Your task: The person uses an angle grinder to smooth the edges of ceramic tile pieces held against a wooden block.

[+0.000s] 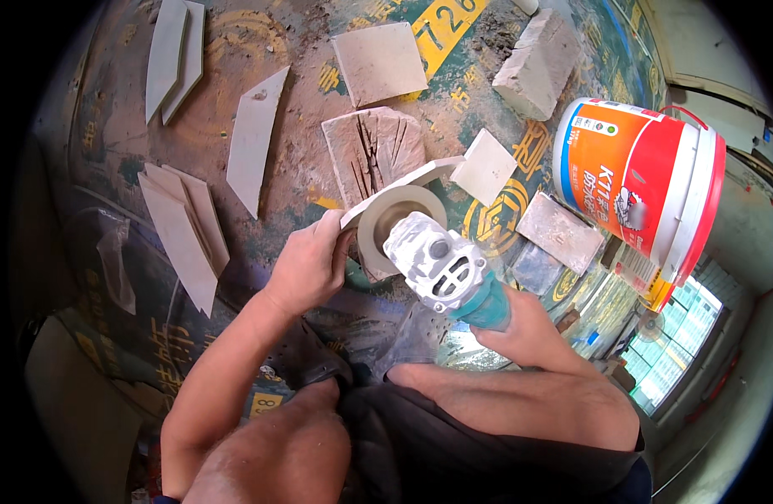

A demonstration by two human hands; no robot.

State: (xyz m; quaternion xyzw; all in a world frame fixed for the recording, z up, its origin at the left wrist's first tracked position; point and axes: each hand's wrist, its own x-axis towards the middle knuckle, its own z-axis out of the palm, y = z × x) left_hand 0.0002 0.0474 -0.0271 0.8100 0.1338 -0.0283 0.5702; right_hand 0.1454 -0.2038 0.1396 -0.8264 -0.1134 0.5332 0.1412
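My left hand (317,256) grips a pale tile piece (427,172) at its left end, holding it on edge against the rim of the round grinding wheel (382,218). My right hand (505,319) is wrapped round the body of an angle grinder (437,265) with a dusty white head and a teal casing. Behind the wheel lies a pinkish block (369,139) with several dark grooves cut in its face, partly hidden by the tile and tool. A small square tile (487,164) lies just right of the held piece.
Cut tiles lie at the left (180,218), upper left (172,59) and top (378,59) on the dusty floor covering (109,101). A rough block (533,67), an orange-red bucket (621,176) and a stained slab (558,231) are at the right. A window (672,344) shows lower right.
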